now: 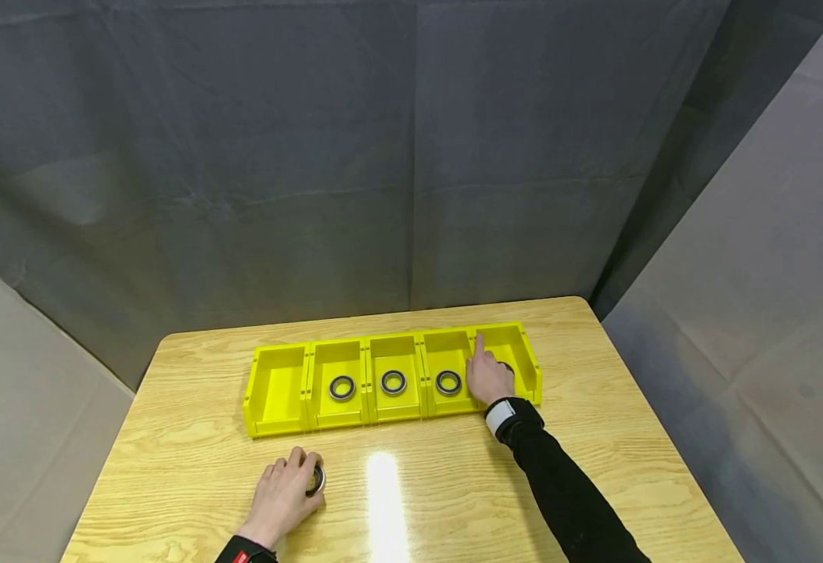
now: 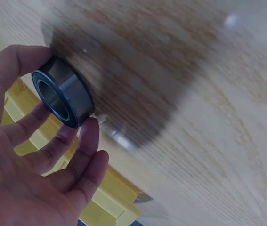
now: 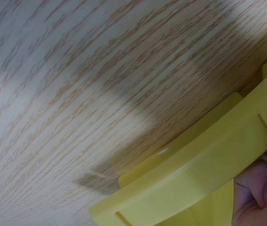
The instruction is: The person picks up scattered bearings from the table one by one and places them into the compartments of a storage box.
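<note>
My left hand is over the table in front of the bins, pinching a ball bearing between thumb and fingertips. That ring is tilted, and its dark seal and shiny outer rim face the left wrist camera. My right hand reaches into the rightmost yellow bin, its index finger stretched toward the back by the divider. The other fingers curl around a dark bearing, mostly hidden by the hand. Three more bearings lie flat in the neighbouring bins: one, another and a third.
Several yellow bins stand joined in a row near the table's back edge. The leftmost bin shows no bearing. A wooden table carries everything. Dark cloth hangs behind, and pale panels stand at both sides.
</note>
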`<state>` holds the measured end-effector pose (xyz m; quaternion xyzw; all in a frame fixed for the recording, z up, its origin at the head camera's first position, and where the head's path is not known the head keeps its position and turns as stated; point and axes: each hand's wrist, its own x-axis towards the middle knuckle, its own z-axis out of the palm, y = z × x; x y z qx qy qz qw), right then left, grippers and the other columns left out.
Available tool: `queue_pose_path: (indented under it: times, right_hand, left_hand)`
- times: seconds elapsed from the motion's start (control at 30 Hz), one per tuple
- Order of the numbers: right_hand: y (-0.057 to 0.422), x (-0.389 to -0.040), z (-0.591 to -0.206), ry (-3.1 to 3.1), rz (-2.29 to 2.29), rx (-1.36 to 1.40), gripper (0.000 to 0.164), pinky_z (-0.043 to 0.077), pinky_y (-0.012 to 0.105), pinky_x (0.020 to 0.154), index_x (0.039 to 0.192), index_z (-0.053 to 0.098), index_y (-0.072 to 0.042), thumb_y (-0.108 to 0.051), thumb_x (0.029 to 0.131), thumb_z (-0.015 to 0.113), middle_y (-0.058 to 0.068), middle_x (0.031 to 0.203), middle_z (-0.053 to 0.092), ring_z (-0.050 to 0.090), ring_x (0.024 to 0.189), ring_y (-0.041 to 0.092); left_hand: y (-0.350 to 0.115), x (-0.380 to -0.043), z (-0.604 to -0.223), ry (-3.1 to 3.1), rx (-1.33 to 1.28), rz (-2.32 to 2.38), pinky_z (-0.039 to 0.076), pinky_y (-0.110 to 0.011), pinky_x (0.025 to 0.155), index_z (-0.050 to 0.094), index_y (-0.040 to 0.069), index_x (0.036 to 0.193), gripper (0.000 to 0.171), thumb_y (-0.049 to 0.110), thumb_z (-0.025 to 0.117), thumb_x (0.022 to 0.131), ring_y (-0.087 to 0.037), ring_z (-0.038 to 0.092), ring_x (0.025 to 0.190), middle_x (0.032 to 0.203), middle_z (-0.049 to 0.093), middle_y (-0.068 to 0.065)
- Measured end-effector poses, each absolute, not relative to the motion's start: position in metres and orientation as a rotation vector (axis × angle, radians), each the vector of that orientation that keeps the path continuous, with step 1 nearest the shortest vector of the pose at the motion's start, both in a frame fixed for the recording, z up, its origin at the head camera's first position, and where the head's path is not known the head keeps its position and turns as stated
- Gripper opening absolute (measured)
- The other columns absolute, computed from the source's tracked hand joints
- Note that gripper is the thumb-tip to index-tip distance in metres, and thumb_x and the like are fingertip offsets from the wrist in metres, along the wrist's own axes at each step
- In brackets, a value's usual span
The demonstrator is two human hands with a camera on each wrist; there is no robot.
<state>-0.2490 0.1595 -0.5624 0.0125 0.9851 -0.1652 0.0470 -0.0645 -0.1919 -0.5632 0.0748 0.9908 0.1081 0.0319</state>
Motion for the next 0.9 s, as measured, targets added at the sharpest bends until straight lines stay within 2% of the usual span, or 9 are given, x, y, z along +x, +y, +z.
queue_pose_path:
  times: [0.33,0.9]
  right_hand:
    - [0.1598,-0.2493,-0.5619,3.006,-0.500,0.037,0.063,0.055,0.056,0.075,0.160,0.017,-0.008,-0.028,0.107,0.044,0.024,0.120,0.066,0.068,0.085,0.043]
    - [0.1595,-0.2497,-0.5634,3.014,-0.496,0.036,0.063,0.055,0.056,0.074,0.159,0.017,-0.008,-0.029,0.106,0.044,0.023,0.119,0.066,0.068,0.083,0.042]
  left_hand:
    - [-0.1897,-0.0632,-0.5655,3.110,0.254,0.365,0.045,-0.041,0.066,0.067,0.013,0.103,0.039,0.023,0.086,0.070,-0.024,0.049,0.071,0.093,0.056,-0.006]
    - [-0.1918,-0.0667,-0.5578,3.162,0.222,0.406,0.050,-0.046,0.069,0.069,0.008,0.109,0.047,0.022,0.087,0.068,-0.028,0.054,0.074,0.094,0.059,-0.012]
